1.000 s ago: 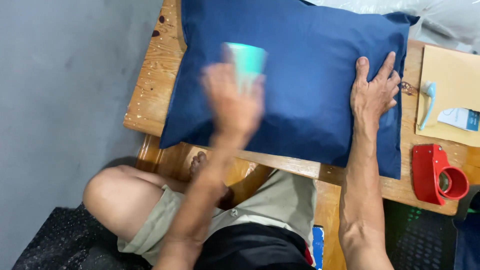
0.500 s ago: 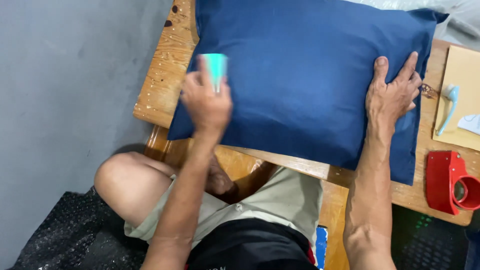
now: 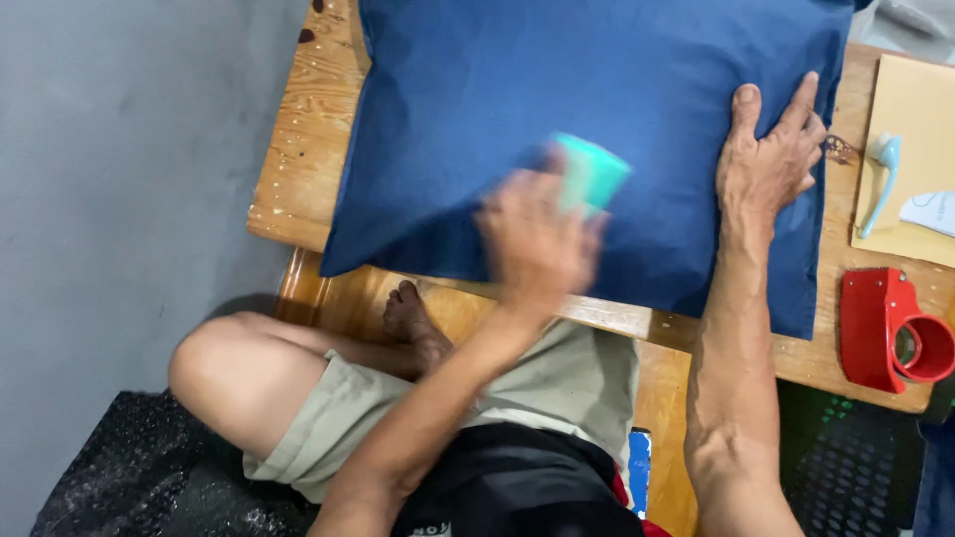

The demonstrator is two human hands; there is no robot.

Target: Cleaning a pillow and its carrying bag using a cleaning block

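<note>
Table [image 3: 298,149]: wooden, its near edge running from lower left to lower right; a bare strip shows along the left edge, and more wood at the right end.
Pillow [image 3: 597,99]: dark blue, covers most of the table; its near left corner hangs just over the near edge, its right side stops short of the right end.
Right hand [image 3: 771,159]: flat and spread on the pillow's right side, fingers open, gripping nothing.
Left hand [image 3: 537,244]: blurred, over the pillow's near middle, closed round a teal object [image 3: 589,174], perhaps a roller or brush; too smeared to tell.
Tape dispenser [image 3: 895,328]: red, at the near right corner, apart from the pillow.
Board [image 3: 900,109]: tan, at the right end, a pale blue tool [image 3: 880,179] lying on it.
</note>
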